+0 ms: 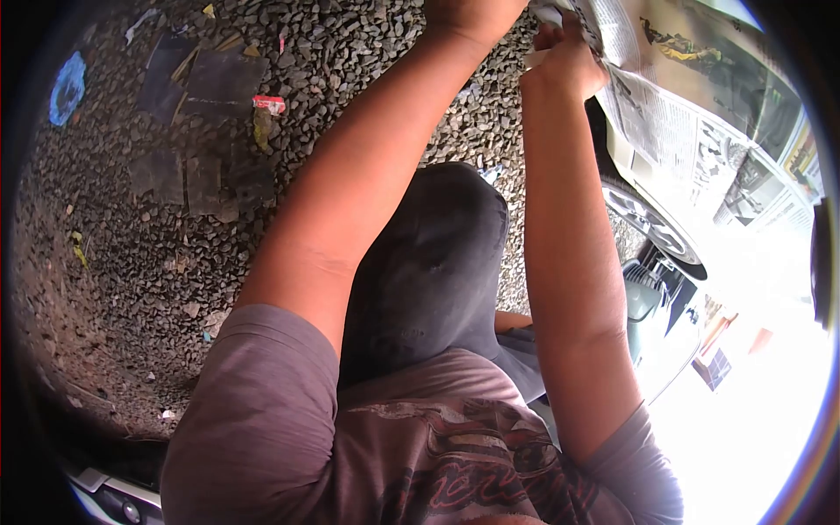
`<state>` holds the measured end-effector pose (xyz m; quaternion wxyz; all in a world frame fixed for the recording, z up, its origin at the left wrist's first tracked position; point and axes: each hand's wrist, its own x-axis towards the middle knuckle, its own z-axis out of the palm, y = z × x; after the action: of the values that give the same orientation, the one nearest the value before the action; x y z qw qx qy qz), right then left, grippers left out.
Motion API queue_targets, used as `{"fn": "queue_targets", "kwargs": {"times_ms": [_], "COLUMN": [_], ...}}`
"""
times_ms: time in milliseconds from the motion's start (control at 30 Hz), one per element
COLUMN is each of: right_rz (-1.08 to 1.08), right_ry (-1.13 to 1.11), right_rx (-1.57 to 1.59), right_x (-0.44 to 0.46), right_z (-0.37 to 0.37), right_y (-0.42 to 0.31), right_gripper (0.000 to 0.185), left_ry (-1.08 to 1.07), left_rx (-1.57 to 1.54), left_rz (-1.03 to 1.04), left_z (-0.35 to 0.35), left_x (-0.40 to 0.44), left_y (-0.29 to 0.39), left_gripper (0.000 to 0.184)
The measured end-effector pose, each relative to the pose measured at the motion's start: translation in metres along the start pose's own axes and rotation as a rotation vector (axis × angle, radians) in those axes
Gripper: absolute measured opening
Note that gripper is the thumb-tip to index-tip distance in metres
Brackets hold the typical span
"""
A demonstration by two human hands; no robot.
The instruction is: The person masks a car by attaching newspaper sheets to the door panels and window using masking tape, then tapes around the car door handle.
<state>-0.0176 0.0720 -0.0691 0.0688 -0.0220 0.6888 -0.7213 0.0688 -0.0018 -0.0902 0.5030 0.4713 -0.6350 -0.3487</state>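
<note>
At the top edge, my left hand point(477, 16) shows only its wrist and back; the fingers are cut off by the frame. Just right of it, my right hand point(570, 68) is closed, its fingers curled beside the edge of the newspaper sheets point(665, 118). A small pale scrap sticks out near those fingertips, too small to name. The newspaper lies over the side of a light-coloured car, above its wheel point(656, 226). Whether my right fingers grip the paper itself is unclear.
Grey gravel point(350, 70) covers the ground. Flat dark pieces point(223, 83), a red wrapper point(269, 105) and a blue plastic scrap point(67, 87) lie to the left. My bent knee point(446, 210) is between my arms. Part of another vehicle point(122, 500) shows at bottom left.
</note>
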Motion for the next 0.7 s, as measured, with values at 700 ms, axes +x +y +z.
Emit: {"fn": "queue_targets", "kwargs": {"times_ms": [700], "right_rz": [0.071], "right_ry": [-0.106], "right_rx": [-0.086], "right_x": [0.006], "right_z": [-0.009], "right_y": [-0.001], "right_gripper": [0.048], "left_ry": [0.238], "left_rx": [-0.556], "left_rz": [-0.381], "left_z": [0.012], "left_x": [0.015], "left_y": [0.001], "left_gripper": [0.057]}}
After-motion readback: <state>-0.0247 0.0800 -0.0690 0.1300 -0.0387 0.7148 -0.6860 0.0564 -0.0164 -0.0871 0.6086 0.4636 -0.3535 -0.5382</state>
